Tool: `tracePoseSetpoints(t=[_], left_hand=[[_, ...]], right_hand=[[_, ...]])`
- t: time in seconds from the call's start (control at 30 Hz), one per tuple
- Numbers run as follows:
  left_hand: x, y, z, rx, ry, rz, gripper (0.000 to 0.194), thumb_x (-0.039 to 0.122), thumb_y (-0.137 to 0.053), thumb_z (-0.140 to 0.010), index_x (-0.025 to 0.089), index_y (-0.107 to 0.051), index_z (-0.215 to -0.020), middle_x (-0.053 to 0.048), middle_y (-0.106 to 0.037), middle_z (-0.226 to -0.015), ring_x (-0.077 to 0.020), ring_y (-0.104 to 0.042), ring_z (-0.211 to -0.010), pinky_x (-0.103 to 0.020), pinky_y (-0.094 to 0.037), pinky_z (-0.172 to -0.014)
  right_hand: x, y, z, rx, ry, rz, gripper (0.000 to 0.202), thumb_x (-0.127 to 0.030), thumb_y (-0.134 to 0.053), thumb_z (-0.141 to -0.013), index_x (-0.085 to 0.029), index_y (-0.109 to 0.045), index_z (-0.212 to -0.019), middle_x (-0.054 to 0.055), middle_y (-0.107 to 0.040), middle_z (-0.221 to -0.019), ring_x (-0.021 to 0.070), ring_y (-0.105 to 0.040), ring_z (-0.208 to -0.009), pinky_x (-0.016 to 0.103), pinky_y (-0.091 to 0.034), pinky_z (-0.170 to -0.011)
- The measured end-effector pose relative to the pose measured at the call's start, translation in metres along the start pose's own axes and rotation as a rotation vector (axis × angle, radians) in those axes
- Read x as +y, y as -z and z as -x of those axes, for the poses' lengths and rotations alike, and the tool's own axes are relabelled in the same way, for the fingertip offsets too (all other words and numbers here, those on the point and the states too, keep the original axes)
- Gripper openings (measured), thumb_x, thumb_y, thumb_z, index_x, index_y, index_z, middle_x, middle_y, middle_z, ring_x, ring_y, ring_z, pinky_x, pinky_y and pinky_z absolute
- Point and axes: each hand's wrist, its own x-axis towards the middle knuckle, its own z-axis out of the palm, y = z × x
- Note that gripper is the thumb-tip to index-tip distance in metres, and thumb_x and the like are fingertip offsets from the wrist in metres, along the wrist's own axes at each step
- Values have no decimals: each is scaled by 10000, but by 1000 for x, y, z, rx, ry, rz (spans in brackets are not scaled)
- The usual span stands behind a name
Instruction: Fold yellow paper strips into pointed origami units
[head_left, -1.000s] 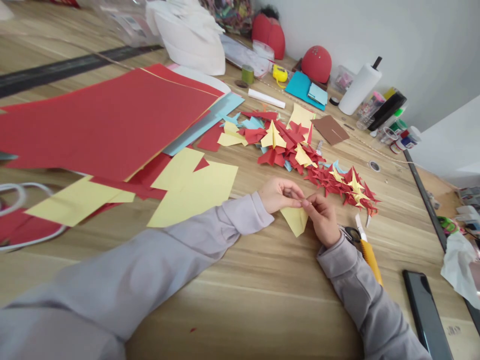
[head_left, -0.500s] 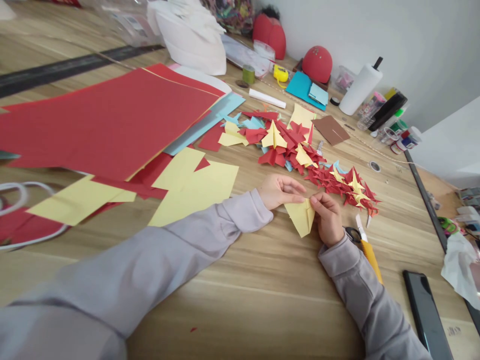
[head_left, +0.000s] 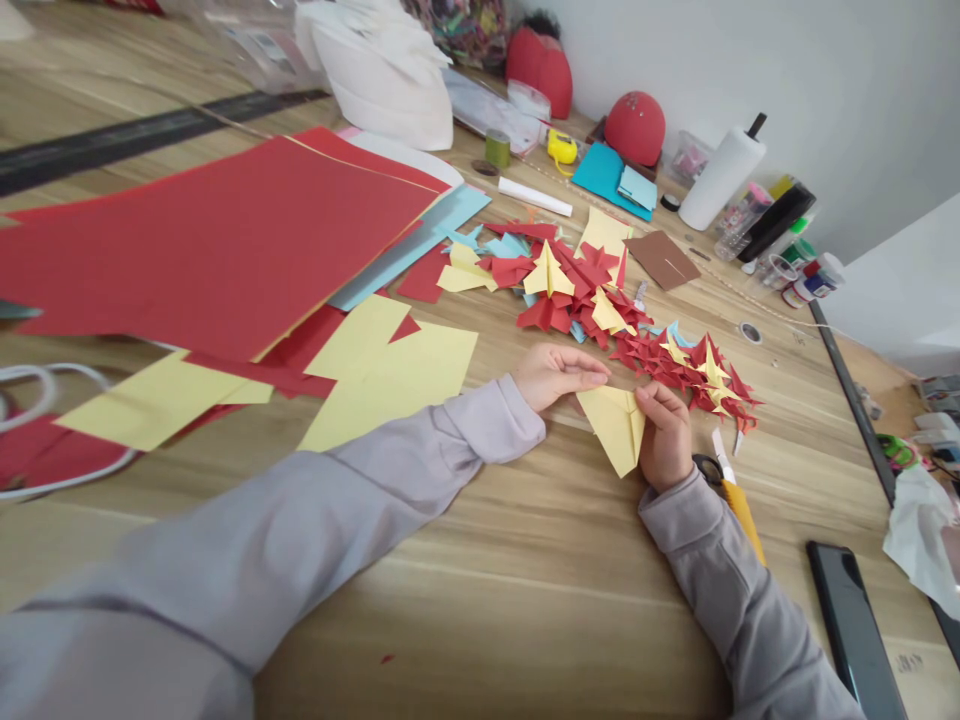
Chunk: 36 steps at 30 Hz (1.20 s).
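A piece of folded yellow paper [head_left: 616,428], pointed at the bottom with a crease down its right part, is held up over the wooden table. My right hand [head_left: 665,432] pinches its upper right edge between thumb and fingers. At the upper left corner, my left hand [head_left: 556,376] has its thumb and fingers closed on the paper; the fingertips partly hide that corner. Beyond both hands lies a heap of small folded paper planes [head_left: 574,280], mostly red with some yellow and blue. A second cluster of red and yellow folded pieces [head_left: 690,375] is just past my right hand.
Large red sheets [head_left: 225,240] and cut yellow paper [head_left: 405,375] lie to the left. Scissors [head_left: 706,468] and an orange-handled cutter [head_left: 742,515] are beside my right wrist. A phone [head_left: 855,620] lies at the lower right. Bottles and jars [head_left: 814,280] stand at the back.
The yellow paper has shifted right and turned, with more of its left face showing. My right hand has moved slightly right, away from my left hand; the left thumb is straighter.
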Motion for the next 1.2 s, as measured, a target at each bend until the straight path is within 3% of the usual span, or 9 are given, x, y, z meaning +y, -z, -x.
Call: tracePoseSetpoints(t=[0.17, 0.4, 0.53, 0.7, 0.9, 1.2], left_hand=[[0, -1, 0, -37, 20, 19, 338, 275, -805, -488, 112, -682, -756, -17, -666, -586, -150, -612, -528, -249, -501, -445], [-2, -2, 1, 74, -75, -35, 305, 240, -821, -456, 101, -666, -679, -9, -641, -534, -122, -599, -519, -234, -490, -519], [1, -2, 4, 2, -31, -49, 340, 271, -813, -486, 97, -668, -740, -31, -673, -606, -115, -611, -544, -230, -485, -555], [-4, -1, 3, -99, -28, -109, 391, 172, -834, -408, 95, -654, -746, -41, -689, -656, -120, -635, -605, -231, -497, -607], [-11, 2, -1, -98, -76, -155, 353, 144, -820, -412, 96, -644, -713, -38, -686, -650, -116, -636, -598, -227, -502, -605], [-14, -2, 1, -95, -146, -219, 299, 165, -804, -455, 104, -641, -697, -19, -664, -618, -108, -623, -595, -240, -504, -631]], right_hand=[[-3, -1, 0, 36, -25, 3, 253, -284, -694, -609, -186, -477, -525, -55, -451, -491, 84, -396, -464, 231, -324, -482], [-3, 0, 0, 45, -8, 71, 279, -314, -677, -620, -193, -444, -527, -56, -426, -479, 83, -371, -448, 230, -312, -462], [3, 3, 2, -121, 25, 148, 241, -309, -671, -676, -189, -495, -563, -48, -469, -515, 83, -385, -471, 227, -298, -473], [7, 4, 3, -323, 73, 376, 282, -368, -643, -740, -180, -508, -579, -45, -436, -528, 82, -352, -504, 226, -265, -482], [7, 4, 3, -263, 93, 458, 365, -489, -572, -768, -188, -496, -578, -46, -388, -508, 88, -317, -490, 229, -248, -455], [6, 3, 3, -160, 146, 539, 354, -485, -608, -741, -179, -511, -592, -47, -413, -514, 73, -310, -480, 219, -244, -443]])
